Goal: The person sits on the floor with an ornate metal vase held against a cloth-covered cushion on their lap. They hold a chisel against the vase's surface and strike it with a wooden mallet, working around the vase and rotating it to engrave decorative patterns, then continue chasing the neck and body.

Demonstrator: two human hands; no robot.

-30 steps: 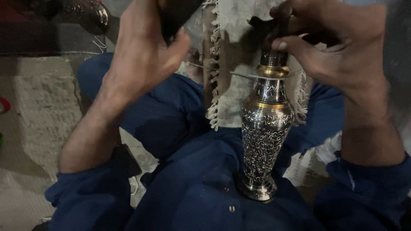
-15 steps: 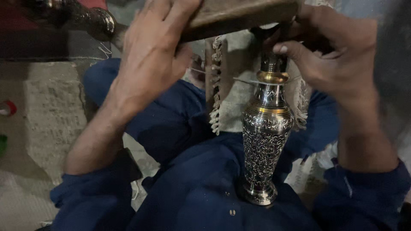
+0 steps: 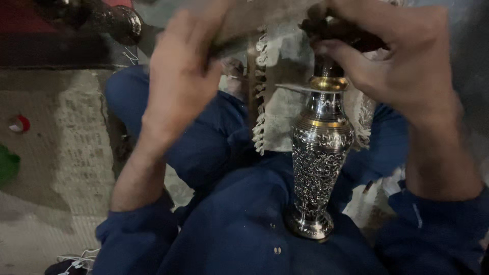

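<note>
An engraved silver metal vase (image 3: 318, 163) with gold bands stands upright on my blue-clothed lap. My right hand (image 3: 397, 56) grips a dark tool (image 3: 336, 30) set on the vase's neck. My left hand (image 3: 183, 76) is raised and blurred, closed around a flat wooden piece (image 3: 244, 25) that reaches across toward the dark tool. A thin flat metal strip (image 3: 293, 87) sticks out sideways at the vase's gold collar.
A fringed beige cloth (image 3: 285, 112) hangs behind the vase. Another dark engraved metal piece (image 3: 119, 20) lies at the upper left. A woven mat (image 3: 61, 153) covers the floor at left, with a green object (image 3: 7, 165) and a small red object (image 3: 20, 123).
My left hand has swung the wooden piece down and across toward the top of the vase. My right hand stays on the dark tool at the neck. The vase has not shifted.
</note>
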